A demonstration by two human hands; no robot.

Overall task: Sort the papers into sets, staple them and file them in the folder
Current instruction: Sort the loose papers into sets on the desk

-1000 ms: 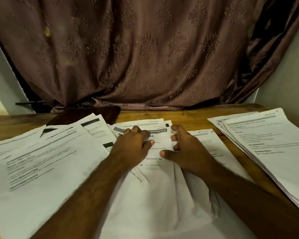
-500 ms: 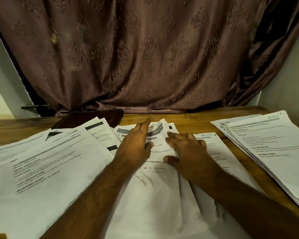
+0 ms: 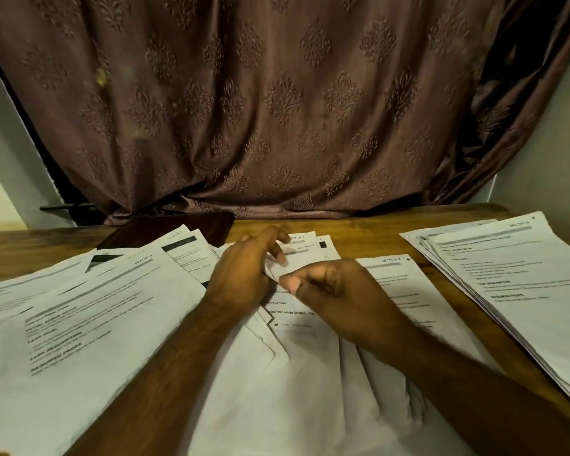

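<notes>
Head-camera footage looked down on a wooden table (image 3: 369, 235) strewn with printed papers, a patterned brown curtain (image 3: 277, 103) hanging behind it. Both bare forearms reached in over the middle pile (image 3: 287, 383), a loose fan of white sheets lying straight in front of the person. The left hand (image 3: 244, 274) lay over the far part of that pile, its fingers stretched forward and only slightly bent, tips touching the top sheets near their headings. The right hand (image 3: 329, 287) sat just beside it, fingers curled under, thumb and forefinger pinching the lifted edge of a sheet (image 3: 277, 269) from the pile. The two hands nearly met over that edge.

To the left, a spread of sheets (image 3: 79, 317) overlapped each other at angles, headed with bold lines of text. To the right, well apart from the hands, a neater stack (image 3: 524, 291) lay squared up near the table's edge. A dark flat object (image 3: 178, 228), partly under the papers at the back left, could have been the folder, though I could not tell.
</notes>
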